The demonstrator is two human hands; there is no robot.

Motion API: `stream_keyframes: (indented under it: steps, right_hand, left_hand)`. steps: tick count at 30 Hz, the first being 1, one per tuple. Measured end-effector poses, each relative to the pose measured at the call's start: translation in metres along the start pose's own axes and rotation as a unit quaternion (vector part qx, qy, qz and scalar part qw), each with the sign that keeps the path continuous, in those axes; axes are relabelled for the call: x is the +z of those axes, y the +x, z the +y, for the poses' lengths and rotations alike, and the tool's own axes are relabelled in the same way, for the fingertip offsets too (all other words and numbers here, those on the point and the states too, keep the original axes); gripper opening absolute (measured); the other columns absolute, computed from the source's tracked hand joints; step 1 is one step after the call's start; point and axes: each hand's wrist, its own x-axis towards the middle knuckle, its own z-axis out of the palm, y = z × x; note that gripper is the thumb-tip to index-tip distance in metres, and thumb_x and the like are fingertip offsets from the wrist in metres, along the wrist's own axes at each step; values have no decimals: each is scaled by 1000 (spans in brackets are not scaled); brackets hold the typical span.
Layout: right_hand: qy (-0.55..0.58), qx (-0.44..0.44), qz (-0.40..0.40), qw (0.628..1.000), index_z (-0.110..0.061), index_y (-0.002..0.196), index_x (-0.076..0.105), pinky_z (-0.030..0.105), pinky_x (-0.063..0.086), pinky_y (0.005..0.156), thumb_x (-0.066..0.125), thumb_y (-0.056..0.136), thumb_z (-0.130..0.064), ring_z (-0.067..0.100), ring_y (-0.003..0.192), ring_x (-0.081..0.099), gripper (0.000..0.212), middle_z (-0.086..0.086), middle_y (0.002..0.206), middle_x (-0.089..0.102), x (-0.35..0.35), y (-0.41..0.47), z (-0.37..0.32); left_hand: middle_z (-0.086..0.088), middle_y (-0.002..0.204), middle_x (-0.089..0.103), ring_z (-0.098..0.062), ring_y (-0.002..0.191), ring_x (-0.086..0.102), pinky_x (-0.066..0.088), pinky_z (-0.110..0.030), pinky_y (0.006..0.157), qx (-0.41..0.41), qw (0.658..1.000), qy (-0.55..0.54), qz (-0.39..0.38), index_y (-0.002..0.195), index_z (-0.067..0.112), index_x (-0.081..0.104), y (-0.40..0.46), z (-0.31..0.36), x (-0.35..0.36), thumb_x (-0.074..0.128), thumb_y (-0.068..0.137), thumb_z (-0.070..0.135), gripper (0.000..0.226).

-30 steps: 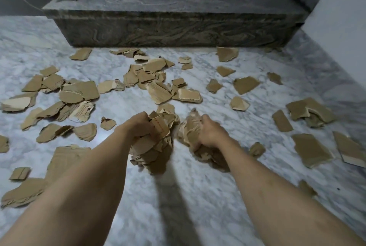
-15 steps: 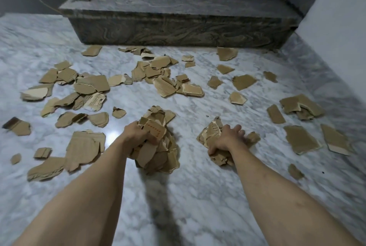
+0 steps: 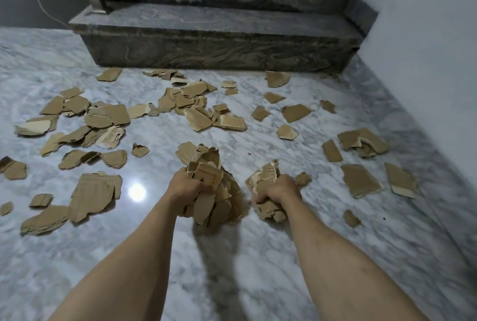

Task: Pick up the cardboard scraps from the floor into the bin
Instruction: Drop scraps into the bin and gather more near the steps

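Brown torn cardboard scraps lie scattered over the white marble floor (image 3: 258, 269). My left hand (image 3: 184, 186) is shut on a thick bundle of cardboard scraps (image 3: 214, 199) that hangs down from the fist at centre. Just to its right, my right hand (image 3: 280, 190) grips a smaller bunch of scraps (image 3: 265, 178). One small scrap (image 3: 302, 179) lies right beside that hand. A large group of loose scraps (image 3: 103, 119) covers the left side, more lie at centre back (image 3: 201, 111) and on the right (image 3: 361, 178). No bin is in view.
A dark stone step (image 3: 216, 42) runs across the back, with a second step above it. A pale wall (image 3: 426, 49) closes the right side. A thin cable (image 3: 38, 3) hangs at the upper left. A bright light reflection (image 3: 136, 191) shines on the floor.
My right hand, which was spread flat on its pile half a second ago, has closed on the scraps. The left hand keeps its bundle. The view has tilted up, showing more of the steps.
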Motion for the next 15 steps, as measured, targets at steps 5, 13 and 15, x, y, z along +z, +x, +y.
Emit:
stream_keyframes:
  steps: [5,13,15]
  right_hand:
    - [87,-27,-13,996,-7,81,60,42,59,86,98,51,-21,29,96,67,50,12,102,70,-79,23,21]
    - [247,-1,51,968,-11,79,63,36,56,85,95,55,-6,24,91,66,41,7,96,70,-223,76,89]
    - [257,30,37,965,-4,103,67,40,57,91,95,53,-6,28,100,67,57,13,109,71,-220,86,110]
  left_hand:
    - [-9,93,75,-27,85,70,58,-34,67,-6,999,-28,-37,93,11,75,0,28,63,82,73,-1,24]
    - [-11,94,76,-24,81,71,57,-29,60,-22,987,41,-152,99,5,73,18,93,204,89,65,7,37]
    - [-11,102,74,-25,89,71,61,-35,66,-20,982,102,-156,106,6,69,32,83,232,92,54,24,60]
